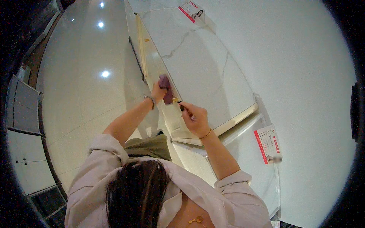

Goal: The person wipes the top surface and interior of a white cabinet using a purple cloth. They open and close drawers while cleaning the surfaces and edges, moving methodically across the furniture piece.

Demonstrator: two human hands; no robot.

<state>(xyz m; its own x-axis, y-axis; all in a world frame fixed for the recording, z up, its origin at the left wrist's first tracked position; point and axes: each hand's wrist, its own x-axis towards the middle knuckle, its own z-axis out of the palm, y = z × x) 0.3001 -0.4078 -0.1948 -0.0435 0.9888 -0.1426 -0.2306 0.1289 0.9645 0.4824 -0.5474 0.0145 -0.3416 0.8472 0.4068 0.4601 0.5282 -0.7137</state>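
My left hand (pixel 160 90) grips a folded purple cloth (pixel 168 95), a little blurred, against the cream side face just below the edge of a white marble-patterned top (pixel 199 65). My right hand (pixel 196 118) is at the same edge, close to the cloth's lower end, its fingers curled and dark spots at the fingertips. Whether it pinches something small is unclear. A small yellowish piece (pixel 175 100) shows between the hands. Farther along, a cream panel stands out from the furniture, with a long black bar handle (pixel 136 58) on its outer side.
Two red-and-white printed cards stand in clear holders, one on the marble-patterned top (pixel 191 11), one on a lower white surface (pixel 266 145). Glossy floor tiles (pixel 85 99) lie to the left, with white cabinets (pixel 28 159) beyond. A white wall (pixel 299 71) rises at right.
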